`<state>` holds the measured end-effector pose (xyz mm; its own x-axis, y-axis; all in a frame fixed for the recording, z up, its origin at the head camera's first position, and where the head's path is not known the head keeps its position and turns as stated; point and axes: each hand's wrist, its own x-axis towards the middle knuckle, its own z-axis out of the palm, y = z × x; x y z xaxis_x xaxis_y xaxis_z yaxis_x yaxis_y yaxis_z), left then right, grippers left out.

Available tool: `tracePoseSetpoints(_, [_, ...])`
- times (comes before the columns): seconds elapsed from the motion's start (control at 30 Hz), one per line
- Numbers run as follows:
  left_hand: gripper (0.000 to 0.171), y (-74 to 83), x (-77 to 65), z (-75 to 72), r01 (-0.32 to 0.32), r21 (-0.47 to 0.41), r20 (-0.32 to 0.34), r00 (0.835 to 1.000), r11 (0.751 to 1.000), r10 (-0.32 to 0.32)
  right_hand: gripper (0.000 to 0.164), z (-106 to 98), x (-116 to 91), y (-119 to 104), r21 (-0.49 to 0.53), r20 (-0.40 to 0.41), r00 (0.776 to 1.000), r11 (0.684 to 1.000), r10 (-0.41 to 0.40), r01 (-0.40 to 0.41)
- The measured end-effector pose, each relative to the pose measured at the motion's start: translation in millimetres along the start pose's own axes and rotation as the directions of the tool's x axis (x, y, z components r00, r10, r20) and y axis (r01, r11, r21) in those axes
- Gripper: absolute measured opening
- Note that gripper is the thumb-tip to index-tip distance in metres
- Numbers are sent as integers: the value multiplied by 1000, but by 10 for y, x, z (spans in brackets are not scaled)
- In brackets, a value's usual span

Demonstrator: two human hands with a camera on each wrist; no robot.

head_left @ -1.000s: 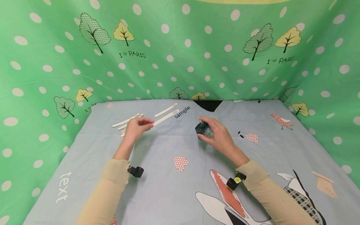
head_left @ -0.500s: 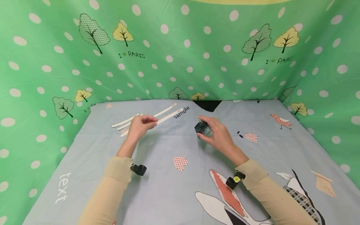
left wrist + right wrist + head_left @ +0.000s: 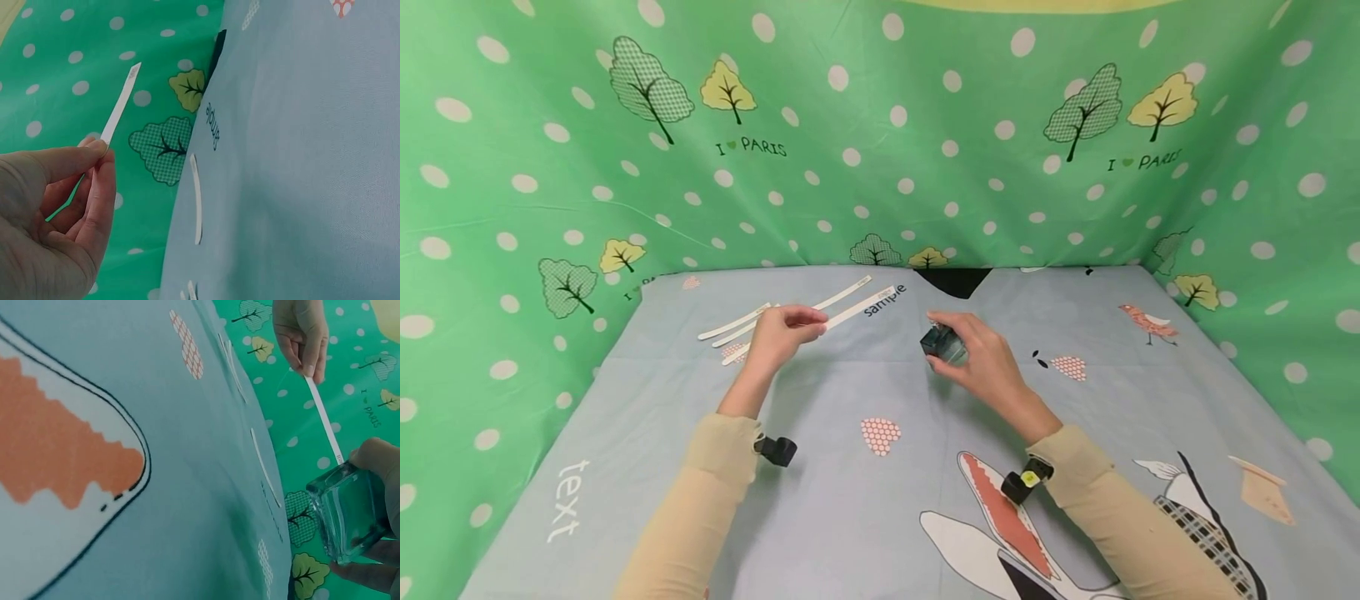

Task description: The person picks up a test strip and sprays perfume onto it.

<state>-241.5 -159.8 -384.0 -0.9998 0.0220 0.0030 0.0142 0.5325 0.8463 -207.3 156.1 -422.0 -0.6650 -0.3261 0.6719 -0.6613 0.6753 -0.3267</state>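
My left hand pinches a narrow white paper strip between thumb and fingertips. The strip slants up and right, with small print near its far end, and is held above the table. In my right hand is a square, blue-green glass perfume bottle, gripped between thumb and fingers and tilted. The right wrist view shows the bottle's thick clear walls, with the strip's end seen close by its edge; whether they touch I cannot tell. Part of the bottle is hidden by my fingers.
Another white strip lies on the blue-grey patterned cloth behind the held one. Several more strips lie left of my left hand, partly behind it. A green dotted curtain closes off the back and sides.
My left hand has moved a little to the right with the strip, bringing its printed end nearer the bottle. My right hand and the bottle have hardly moved.
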Motion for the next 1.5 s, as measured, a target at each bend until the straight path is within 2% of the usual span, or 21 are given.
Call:
tracePoseSetpoints(0.23, [22,-3,14,-16,4,-4,-2,1000,1000,-4,67,-6,-12,2,3,7,1000,1000,30,-30])
tracePoseSetpoints(0.63, [24,8,94,-40,24,-43,-1,1000,999,-24,68,-32,-14,-9,18,14,999,999,30,-30])
tracePoseSetpoints(1.2, [26,-59,161,-74,69,-119,17,998,990,-68,67,-42,-44,11,12,35,999,999,41,-42])
tracePoseSetpoints(1.5, [26,-76,190,-65,79,-117,10,997,990,-78,66,-44,-59,32,19,32,999,999,42,-43])
